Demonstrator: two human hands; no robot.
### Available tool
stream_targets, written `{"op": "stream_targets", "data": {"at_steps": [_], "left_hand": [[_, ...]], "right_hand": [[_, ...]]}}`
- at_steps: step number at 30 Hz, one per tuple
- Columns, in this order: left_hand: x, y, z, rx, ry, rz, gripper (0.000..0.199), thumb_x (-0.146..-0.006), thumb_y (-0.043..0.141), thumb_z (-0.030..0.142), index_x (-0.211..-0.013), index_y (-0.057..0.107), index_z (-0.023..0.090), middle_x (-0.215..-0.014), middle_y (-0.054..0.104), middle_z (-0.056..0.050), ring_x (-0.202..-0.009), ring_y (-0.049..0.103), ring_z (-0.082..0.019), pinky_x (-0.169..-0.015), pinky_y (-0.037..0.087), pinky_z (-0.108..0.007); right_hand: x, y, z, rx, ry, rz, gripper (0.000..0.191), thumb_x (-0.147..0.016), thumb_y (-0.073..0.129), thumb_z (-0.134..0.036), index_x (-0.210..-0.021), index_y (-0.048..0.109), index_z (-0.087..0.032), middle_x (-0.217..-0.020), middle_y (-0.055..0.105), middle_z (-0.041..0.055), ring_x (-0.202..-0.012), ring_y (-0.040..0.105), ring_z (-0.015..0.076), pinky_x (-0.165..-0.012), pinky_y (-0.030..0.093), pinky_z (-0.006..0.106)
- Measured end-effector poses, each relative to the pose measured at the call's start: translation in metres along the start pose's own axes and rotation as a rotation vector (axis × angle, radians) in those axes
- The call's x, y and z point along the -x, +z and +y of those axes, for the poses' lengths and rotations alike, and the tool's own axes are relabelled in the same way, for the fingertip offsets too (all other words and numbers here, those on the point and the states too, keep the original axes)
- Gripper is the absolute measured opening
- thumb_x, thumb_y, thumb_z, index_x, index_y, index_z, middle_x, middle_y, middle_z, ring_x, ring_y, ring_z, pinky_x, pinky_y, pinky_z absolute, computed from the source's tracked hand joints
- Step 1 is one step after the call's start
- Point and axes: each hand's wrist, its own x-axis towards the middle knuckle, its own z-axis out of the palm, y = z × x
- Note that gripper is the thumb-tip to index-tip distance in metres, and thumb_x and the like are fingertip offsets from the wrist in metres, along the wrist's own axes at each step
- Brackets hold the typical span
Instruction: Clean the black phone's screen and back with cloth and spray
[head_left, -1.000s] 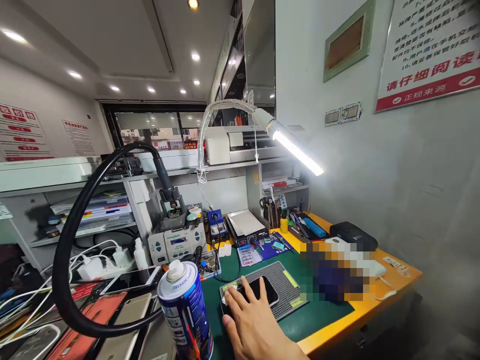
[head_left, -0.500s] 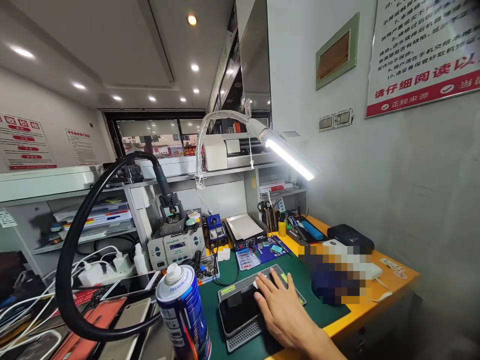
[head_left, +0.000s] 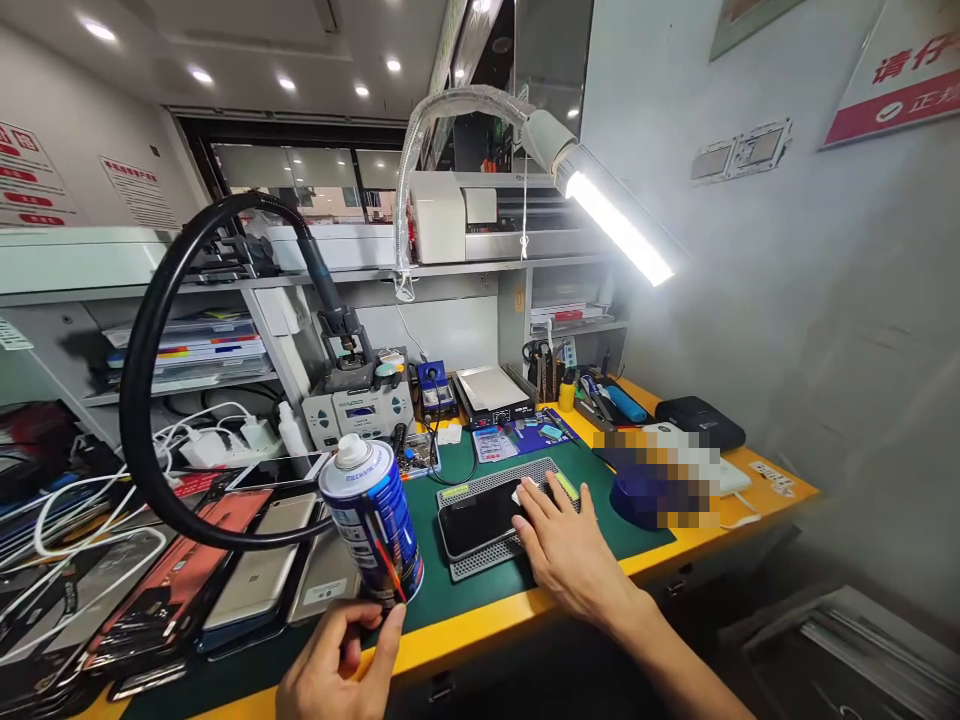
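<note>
My right hand (head_left: pixel 574 550) lies palm down over the right end of a black smartphone (head_left: pixel 480 520), its fingers stretched out. A small white piece, perhaps a wipe or paper (head_left: pixel 525 490), shows at its fingertips; part of it is hidden. Under the phone is a grey perforated mat (head_left: pixel 487 563) with yellow-green strips. My left hand (head_left: pixel 345 655) is at the bottom edge, just in front of a blue spray can (head_left: pixel 375 520) with a white cap. Its thumb and index finger are apart, with nothing visible between them; whether it touches the can I cannot tell.
Several phones (head_left: pixel 259 575) and white cables crowd the left side. A black hose (head_left: pixel 142 400) arches there from a soldering station (head_left: pixel 360 410). A lit lamp (head_left: pixel 619 230) hangs above the green work mat (head_left: pixel 600 490). At right sits a dark blue round object (head_left: pixel 634 500), partly blurred.
My left hand has come into view at the bottom, by the spray can. The camera has tilted downward. My right hand stays on the phone, its fingers slightly closer together.
</note>
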Motion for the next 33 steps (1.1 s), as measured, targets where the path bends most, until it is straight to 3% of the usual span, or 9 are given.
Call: {"op": "stream_targets", "data": {"at_steps": [5, 16, 27, 33], "left_hand": [[-0.004, -0.006, -0.001, 0.019, 0.061, -0.053, 0.032, -0.083, 0.066, 0.053, -0.079, 0.065, 0.022, -0.055, 0.051, 0.006, -0.047, 0.053, -0.01, -0.052, 0.046, -0.019], [-0.004, -0.008, 0.001, 0.028, 0.08, -0.065, 0.028, -0.085, 0.066, 0.048, -0.081, 0.064, 0.021, -0.062, 0.059, 0.004, -0.051, 0.054, -0.01, -0.057, 0.047, -0.019], [-0.003, -0.007, -0.002, 0.041, 0.093, -0.062, 0.03, -0.084, 0.066, 0.051, -0.081, 0.064, 0.021, -0.06, 0.057, 0.005, -0.05, 0.053, -0.01, -0.055, 0.046, -0.019], [-0.001, -0.002, -0.004, 0.039, 0.02, -0.021, 0.038, -0.082, 0.064, 0.06, -0.081, 0.065, 0.022, -0.057, 0.052, 0.005, -0.049, 0.052, -0.011, -0.055, 0.046, -0.022]], "right_hand": [[-0.004, 0.007, -0.021, -0.009, -0.099, 0.022, 0.058, -0.106, 0.021, -0.048, -0.152, 0.043, -0.02, -0.158, 0.039, 0.0072, -0.151, 0.019, 0.0391, -0.116, 0.009, 0.072], [-0.017, 0.014, -0.076, -0.108, -0.291, -0.013, 0.06, -0.106, 0.018, -0.049, -0.152, 0.043, -0.019, -0.159, 0.038, 0.0063, -0.15, 0.018, 0.04, -0.114, 0.005, 0.076], [0.008, 0.016, -0.083, -0.143, -0.271, 0.003, 0.058, -0.106, 0.019, -0.048, -0.152, 0.042, -0.021, -0.16, 0.037, 0.0053, -0.151, 0.017, 0.0387, -0.115, 0.004, 0.075], [0.006, 0.013, -0.056, -0.124, -0.187, 0.002, 0.057, -0.106, 0.02, -0.048, -0.152, 0.042, -0.022, -0.159, 0.038, 0.005, -0.151, 0.018, 0.039, -0.115, 0.007, 0.075]]}}
